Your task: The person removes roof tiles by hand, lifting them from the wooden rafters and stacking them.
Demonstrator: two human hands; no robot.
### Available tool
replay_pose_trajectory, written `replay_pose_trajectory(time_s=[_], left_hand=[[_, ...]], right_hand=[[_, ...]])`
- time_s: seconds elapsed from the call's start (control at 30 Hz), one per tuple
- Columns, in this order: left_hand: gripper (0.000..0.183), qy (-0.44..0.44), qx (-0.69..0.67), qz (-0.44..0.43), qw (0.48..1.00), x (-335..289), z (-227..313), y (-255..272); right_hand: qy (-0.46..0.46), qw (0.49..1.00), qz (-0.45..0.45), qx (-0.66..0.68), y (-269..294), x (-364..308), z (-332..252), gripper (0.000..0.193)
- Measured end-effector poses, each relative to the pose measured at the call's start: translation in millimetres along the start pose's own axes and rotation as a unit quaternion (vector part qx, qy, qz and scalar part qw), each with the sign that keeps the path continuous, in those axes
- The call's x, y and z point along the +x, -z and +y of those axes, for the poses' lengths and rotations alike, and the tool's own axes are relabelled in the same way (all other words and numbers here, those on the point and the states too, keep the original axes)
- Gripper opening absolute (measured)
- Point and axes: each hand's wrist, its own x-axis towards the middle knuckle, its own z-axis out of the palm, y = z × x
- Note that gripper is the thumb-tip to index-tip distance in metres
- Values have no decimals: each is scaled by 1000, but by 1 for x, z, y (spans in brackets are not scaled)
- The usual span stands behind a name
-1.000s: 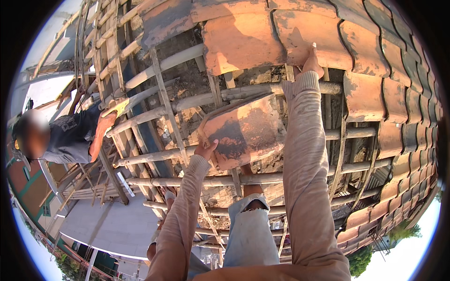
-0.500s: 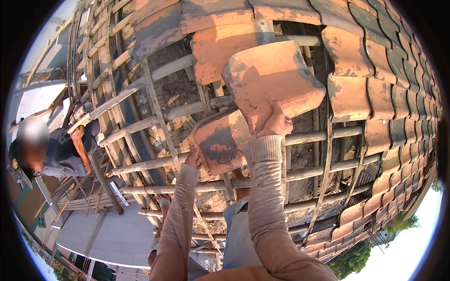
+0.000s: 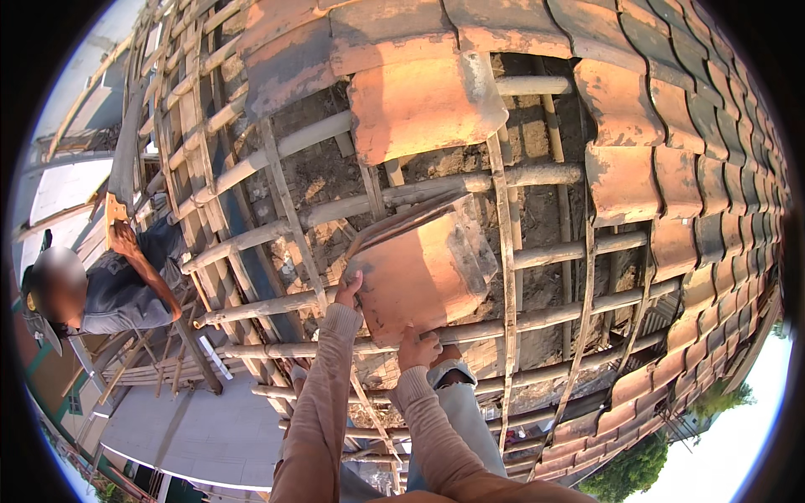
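A stack of orange clay roof tiles (image 3: pixel 415 272) lies across the wooden battens in front of me, with several tile edges showing along its far side. My left hand (image 3: pixel 349 290) grips the stack's left edge, thumb on the top tile. My right hand (image 3: pixel 418 347) is closed round the near edge of the top tile. Beyond the stack, a laid roof tile (image 3: pixel 423 105) overhangs the open battens.
Round wooden battens (image 3: pixel 553 253) and thin rafters cross open gaps over rubble. Laid tile rows (image 3: pixel 696 180) cover the right and far side. At left, a person (image 3: pixel 126 277) holds what looks like a handsaw (image 3: pixel 116 214). A grey lower roof (image 3: pixel 184 427) lies beneath.
My right hand has brought its tile down and nearer, from over the gap onto the stack at my left hand. The person at left has swung the saw-like tool away from the battens.
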Motion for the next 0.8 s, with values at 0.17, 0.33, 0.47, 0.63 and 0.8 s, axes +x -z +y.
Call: replay_pose_trajectory(time_s=[0.17, 0.33, 0.47, 0.63, 0.8], left_hand=[[52, -66, 233, 94, 966, -2, -16, 11], [66, -85, 214, 29, 973, 34, -51, 29], [69, -4, 93, 2, 996, 20, -51, 36], [78, 25, -51, 34, 998, 5, -24, 24], [86, 88, -151, 129, 976, -3, -8, 30]], right_hand=[[221, 861, -42, 457, 93, 70, -179, 71], [-57, 778, -178, 600, 141, 190, -353, 92], [-19, 837, -34, 547, 130, 176, -342, 65], [56, 819, -15, 571, 145, 115, -227, 39], [-4, 691, -46, 721, 126, 58, -106, 43]])
